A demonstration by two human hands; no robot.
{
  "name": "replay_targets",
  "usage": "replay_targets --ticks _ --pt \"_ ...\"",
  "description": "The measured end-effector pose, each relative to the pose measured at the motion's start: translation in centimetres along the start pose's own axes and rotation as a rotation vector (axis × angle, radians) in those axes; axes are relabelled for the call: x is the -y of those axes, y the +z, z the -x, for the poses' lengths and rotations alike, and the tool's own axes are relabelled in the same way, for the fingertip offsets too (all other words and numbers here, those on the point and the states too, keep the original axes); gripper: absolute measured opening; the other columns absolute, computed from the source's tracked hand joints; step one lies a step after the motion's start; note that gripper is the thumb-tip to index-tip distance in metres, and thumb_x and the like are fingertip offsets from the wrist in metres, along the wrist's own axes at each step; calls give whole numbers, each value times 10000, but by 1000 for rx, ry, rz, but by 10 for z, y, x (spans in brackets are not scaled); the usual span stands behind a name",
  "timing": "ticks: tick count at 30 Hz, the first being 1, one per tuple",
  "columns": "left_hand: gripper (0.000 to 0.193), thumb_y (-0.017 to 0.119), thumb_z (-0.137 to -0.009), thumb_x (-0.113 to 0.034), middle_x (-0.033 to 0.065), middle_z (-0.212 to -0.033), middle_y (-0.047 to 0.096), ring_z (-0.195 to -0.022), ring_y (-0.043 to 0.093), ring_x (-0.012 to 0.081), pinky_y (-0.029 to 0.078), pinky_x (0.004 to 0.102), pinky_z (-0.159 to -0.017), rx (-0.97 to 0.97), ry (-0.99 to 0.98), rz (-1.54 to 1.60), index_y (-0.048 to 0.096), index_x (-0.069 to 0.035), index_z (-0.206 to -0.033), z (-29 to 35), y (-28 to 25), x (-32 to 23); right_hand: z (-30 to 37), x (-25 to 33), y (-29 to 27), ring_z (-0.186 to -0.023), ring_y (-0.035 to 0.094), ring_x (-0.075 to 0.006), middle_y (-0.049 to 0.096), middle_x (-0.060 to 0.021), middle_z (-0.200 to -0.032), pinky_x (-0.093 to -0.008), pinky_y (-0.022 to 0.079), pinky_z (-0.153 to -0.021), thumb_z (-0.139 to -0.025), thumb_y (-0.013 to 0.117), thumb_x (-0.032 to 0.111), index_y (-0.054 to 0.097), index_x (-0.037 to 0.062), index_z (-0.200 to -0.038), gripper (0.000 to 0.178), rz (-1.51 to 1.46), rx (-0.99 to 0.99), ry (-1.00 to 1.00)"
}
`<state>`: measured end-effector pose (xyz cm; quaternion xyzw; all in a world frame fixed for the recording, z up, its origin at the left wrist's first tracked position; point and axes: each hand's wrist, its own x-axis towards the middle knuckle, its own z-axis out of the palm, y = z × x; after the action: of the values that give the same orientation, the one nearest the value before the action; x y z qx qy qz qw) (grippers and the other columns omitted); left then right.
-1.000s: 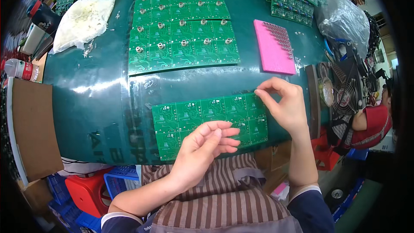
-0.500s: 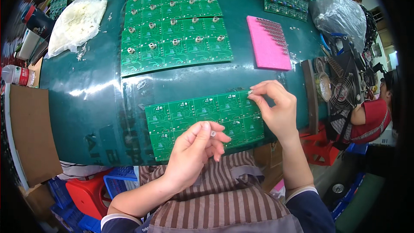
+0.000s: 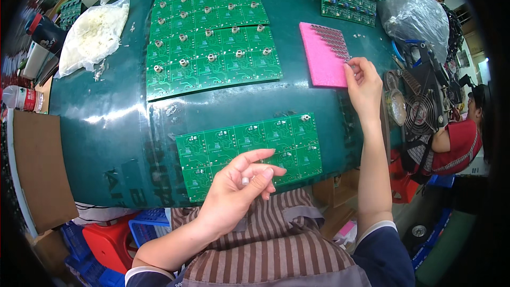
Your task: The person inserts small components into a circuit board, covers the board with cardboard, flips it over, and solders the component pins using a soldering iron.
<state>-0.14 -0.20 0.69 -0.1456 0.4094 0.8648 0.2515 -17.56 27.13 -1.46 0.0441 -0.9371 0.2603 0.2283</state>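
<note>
My left hand (image 3: 234,191) is curled over the front of a green circuit board (image 3: 204,143), with a small white cylindrical piece (image 3: 245,180) held among its fingers. Thumb and forefinger of my right hand (image 3: 365,87) are pinched at the right edge of a pink foam pad (image 3: 325,69), by the end of its rows of small metal components (image 3: 330,41). What the fingertips grip there is too small to make out. At the board's far right corner stands one small component (image 3: 305,118) with a pale base.
Larger green boards (image 3: 212,82) with several upright metal-topped parts lie at the back. A bag of white pieces (image 3: 95,34) sits to the left. Stacked boards (image 3: 348,0), a clear plastic bag (image 3: 414,16) and a fan (image 3: 421,109) line the right. A co-worker (image 3: 457,149) sits far right.
My right hand has left the board's far right corner and reached away to the foam pad. A component now shows at that corner. The left hand has turned and shifted slightly left and nearer.
</note>
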Motion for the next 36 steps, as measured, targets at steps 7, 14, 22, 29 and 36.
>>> replay_targets --ticks 7,14,22,29,36 --pt "277 548 -982 -115 153 -1097 650 -768 550 97 460 249 -690 21 8 -15 552 -6 -1237 -2 -3 2 11 7 2 -656 585 -278 600 -124 -806 -385 470 -607 -902 606 92 578 36 -973 94 97 -53 -97" --pt "254 586 -967 -131 118 -1079 669 -816 578 79 493 237 -721 38 26 -17 608 -17 -1193 -5 1 3 17 16 -9 -737 646 -273 666 -103 -813 -389 483 -662 -899 603 97 591 70 -963 70 282 -100 -24" --pt "240 584 -962 -106 125 -1070 655 -797 571 102 476 251 -717 -30 49 76 591 -7 -1181 -5 5 2 104 129 -42 -943 649 -198 660 -145 -967 -315 516 -829 -839 637 -102 579 -13 -923 135 -1074 411 167" --pt "232 609 -952 -120 56 -1004 672 -817 597 80 506 230 -731 -30 68 110 630 1 -1149 -3 5 4 116 131 -32 -949 654 -210 667 -145 -960 -324 525 -840 -825 650 -114 598 -23 -927 146 -1111 461 155" --pt "243 626 -940 -107 56 -996 675 -819 603 82 507 232 -727 -32 92 140 630 9 -1154 -1 1 6 112 132 -30 -917 665 -210 684 -133 -941 -319 534 -812 -806 678 -102 626 -19 -890 129 -1025 476 127"
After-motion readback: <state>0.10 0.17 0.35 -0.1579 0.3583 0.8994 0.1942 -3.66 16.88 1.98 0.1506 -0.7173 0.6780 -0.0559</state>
